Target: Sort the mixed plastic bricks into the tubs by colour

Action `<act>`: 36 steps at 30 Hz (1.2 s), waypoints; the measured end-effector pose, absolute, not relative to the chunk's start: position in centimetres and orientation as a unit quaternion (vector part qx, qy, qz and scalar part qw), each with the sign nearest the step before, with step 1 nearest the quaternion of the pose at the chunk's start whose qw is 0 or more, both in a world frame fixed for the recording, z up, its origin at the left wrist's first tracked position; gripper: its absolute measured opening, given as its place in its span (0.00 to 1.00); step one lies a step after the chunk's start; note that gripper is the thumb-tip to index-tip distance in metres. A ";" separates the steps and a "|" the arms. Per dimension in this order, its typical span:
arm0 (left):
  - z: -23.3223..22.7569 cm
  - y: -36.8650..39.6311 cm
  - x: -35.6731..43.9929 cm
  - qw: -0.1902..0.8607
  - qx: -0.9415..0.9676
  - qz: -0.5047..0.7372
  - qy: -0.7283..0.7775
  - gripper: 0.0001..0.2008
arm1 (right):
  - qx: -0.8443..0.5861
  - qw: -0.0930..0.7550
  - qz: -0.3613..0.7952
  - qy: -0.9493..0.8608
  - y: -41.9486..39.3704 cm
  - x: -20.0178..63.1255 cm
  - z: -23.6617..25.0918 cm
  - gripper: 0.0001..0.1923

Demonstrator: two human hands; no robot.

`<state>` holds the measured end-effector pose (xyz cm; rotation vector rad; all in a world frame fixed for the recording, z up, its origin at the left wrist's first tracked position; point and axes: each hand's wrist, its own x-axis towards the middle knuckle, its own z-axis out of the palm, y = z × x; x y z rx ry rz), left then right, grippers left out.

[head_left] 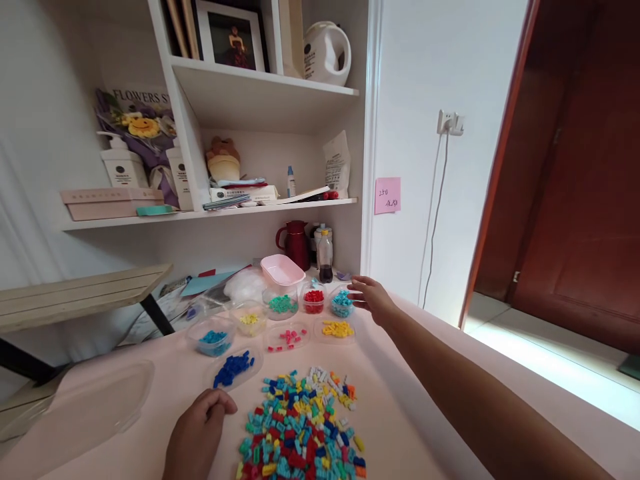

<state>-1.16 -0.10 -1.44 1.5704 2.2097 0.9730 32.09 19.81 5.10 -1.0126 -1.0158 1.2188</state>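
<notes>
The pale pink desk (430, 400) carries everything here. On it, nearest the person, lies a broad heap of small mixed-colour plastic bricks (303, 427). Beyond the heap stand clear plastic tubs and lids, each with one colour: a shallow lid of dark blue bricks (233, 369), a lid of yellow bricks (337, 329), a tub of red bricks (313, 300) and a tub of turquoise bricks (343, 303). The right hand (369, 297) is stretched out with fingers spread, just beside the turquoise tub (touching it or not, I cannot tell). The left hand (200, 427) rests loosely curled at the heap's left edge, holding nothing. Sorting well likely means keeping that far hand low and slow, so neighbouring tubs stay upright.
</notes>
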 end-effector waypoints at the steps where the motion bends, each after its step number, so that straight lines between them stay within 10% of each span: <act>1: -1.5 -0.1 -1.2 0.131 0.541 0.339 0.759 0.12 | -0.432 0.595 0.520 -0.435 19.6 31.9 5.2 0.10; 7: -1.2 -0.3 -0.8 0.137 0.529 0.347 0.762 0.12 | -0.378 0.540 0.573 -0.487 14.1 30.6 3.6 0.12; 14: -1.0 -0.3 -0.6 0.122 0.524 0.343 0.770 0.11 | -0.297 0.146 0.525 -0.784 10.0 31.4 2.6 0.11; 36: -0.7 -0.4 -0.3 0.121 0.543 0.329 0.763 0.12 | -0.307 0.132 0.244 -0.910 9.4 30.9 1.4 0.10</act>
